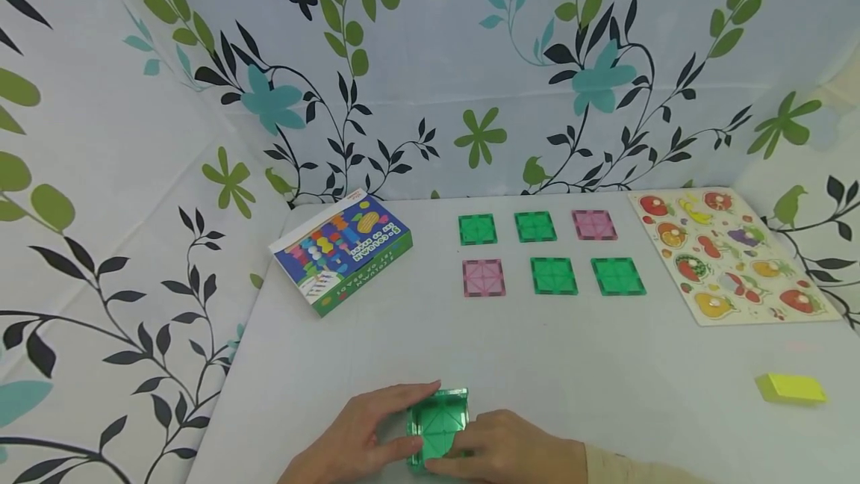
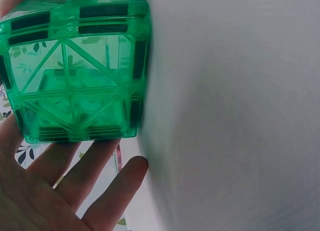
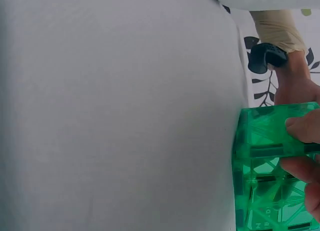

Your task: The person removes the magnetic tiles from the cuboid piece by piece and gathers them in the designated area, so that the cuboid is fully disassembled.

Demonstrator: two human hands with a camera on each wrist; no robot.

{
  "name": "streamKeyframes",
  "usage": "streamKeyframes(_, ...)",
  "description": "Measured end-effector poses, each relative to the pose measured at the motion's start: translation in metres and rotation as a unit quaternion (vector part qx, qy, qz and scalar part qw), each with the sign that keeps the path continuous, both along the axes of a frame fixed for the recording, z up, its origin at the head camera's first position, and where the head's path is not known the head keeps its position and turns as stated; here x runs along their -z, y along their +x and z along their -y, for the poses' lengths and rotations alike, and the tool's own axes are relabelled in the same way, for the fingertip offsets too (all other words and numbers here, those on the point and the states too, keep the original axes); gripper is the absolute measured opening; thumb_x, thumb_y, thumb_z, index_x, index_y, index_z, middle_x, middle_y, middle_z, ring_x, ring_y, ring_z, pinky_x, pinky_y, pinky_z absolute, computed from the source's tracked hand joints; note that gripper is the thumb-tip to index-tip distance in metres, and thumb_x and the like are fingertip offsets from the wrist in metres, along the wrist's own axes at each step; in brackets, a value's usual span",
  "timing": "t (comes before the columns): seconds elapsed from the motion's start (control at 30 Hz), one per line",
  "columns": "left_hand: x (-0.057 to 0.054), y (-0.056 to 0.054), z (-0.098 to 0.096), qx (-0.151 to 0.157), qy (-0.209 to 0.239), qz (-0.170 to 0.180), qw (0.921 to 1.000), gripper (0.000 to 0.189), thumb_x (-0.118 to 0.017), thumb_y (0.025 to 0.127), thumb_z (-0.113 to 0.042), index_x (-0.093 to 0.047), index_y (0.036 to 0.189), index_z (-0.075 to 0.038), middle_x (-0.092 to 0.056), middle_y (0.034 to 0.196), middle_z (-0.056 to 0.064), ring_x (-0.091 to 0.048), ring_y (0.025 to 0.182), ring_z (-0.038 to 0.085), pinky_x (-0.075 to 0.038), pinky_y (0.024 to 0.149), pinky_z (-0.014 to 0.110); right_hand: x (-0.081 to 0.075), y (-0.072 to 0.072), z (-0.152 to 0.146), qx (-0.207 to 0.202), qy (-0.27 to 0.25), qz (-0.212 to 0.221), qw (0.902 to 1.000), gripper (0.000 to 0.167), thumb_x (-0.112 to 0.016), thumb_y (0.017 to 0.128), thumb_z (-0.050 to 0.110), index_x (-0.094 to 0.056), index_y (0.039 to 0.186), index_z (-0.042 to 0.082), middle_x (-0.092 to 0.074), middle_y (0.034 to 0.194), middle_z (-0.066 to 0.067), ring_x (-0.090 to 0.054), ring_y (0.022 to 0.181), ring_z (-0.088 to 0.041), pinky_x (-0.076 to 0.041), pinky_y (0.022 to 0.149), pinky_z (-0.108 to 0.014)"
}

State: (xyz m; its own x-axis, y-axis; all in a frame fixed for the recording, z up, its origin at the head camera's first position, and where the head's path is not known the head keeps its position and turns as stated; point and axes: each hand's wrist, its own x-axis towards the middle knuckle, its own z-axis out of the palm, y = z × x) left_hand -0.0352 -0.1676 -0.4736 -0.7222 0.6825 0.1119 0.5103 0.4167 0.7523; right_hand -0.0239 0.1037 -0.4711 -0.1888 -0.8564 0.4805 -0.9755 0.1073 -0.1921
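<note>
A box built of clear green magnetic tiles (image 1: 443, 418) stands at the table's near edge. My left hand (image 1: 359, 428) holds it from the left, forefinger along the far top edge and thumb on the near part. From the right, my right hand (image 1: 507, 445) grips the box's near right side with bent fingers. The left wrist view shows one square face of the green tile box (image 2: 70, 91) close up, dark magnets along its edges, with fingers against it. In the right wrist view, fingertips lie on the green tile box (image 3: 265, 126).
Beyond the hands lie several flat green tiles (image 1: 554, 276) and two pink tiles (image 1: 484, 278) in two rows. A colourful card box (image 1: 343, 252) sits back left, a fruit puzzle board (image 1: 732, 256) back right. A yellow block (image 1: 791, 388) is at the right.
</note>
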Motion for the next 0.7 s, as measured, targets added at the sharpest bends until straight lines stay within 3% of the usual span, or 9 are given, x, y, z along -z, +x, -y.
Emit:
streamKeyframes(0.23,0.0021,-0.0010,-0.0005,0.010,0.000,-0.039,0.9992,0.060,-0.069,0.097,-0.025,-0.049,0.153,-0.022,-0.059,0.150,-0.003,-0.058,0.136,0.013,-0.053,0.107,0.034,0.0040,0.0034,-0.0002,-0.026,-0.023,0.001,0.9994,0.033,-0.069,0.097,0.026,-0.070,0.130,0.021,-0.072,0.095,0.014,-0.058,0.080,0.008,-0.045,0.082,-0.002)
streamKeyframes(0.43,0.0000,0.0011,-0.0006,-0.001,-0.008,0.003,1.0000,0.060,-0.068,0.098,-0.029,-0.046,0.155,-0.026,-0.056,0.153,-0.008,-0.055,0.139,0.011,-0.051,0.110,0.034,0.0051,0.0054,-0.0012,-0.036,-0.042,0.003,0.9985,0.029,-0.071,0.095,0.025,-0.072,0.124,0.020,-0.072,0.101,0.014,-0.061,0.081,0.008,-0.046,0.084,-0.003)
streamKeyframes(0.7,0.0002,0.0017,-0.0024,-0.005,-0.009,0.027,0.9996,0.060,-0.066,0.099,-0.032,-0.046,0.155,-0.028,-0.056,0.153,-0.008,-0.055,0.140,0.012,-0.052,0.109,0.037,0.0016,0.0102,-0.0064,-0.028,-0.068,0.054,0.9958,0.042,-0.071,0.096,0.027,-0.064,0.137,0.019,-0.076,0.106,0.014,-0.066,0.094,0.010,-0.047,0.088,-0.003)
